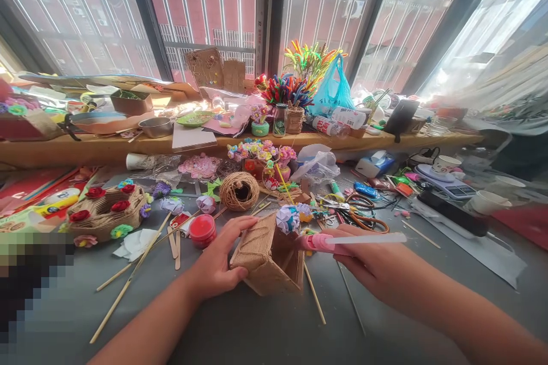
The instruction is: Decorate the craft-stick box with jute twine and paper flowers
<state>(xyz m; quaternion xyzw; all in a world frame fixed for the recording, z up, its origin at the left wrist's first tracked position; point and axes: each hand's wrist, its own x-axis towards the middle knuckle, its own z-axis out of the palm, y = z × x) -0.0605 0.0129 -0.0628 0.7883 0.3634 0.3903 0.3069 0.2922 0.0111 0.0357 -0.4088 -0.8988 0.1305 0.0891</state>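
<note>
My left hand (219,259) grips a tilted box wrapped in brown twine (253,256), its thumb and fingers spread over the near left side. The box's open side faces right. A pink hot glue gun (317,242) is in my right hand (359,259), with a whitish glue stick (381,239) poking out of its back end. The gun's front end is at the box opening; its tip is hard to make out. At the box's upper edge sits a blue-and-white crumpled paper ball (287,219); I cannot tell whether it is attached.
Behind the box are a twine ball (233,197) and colourful flowers (261,151). A red-lidded jar (202,230) and craft sticks (174,248) lie left, near a flower-trimmed twine basket (107,214). Scissors (363,211) and a scale (447,181) are right.
</note>
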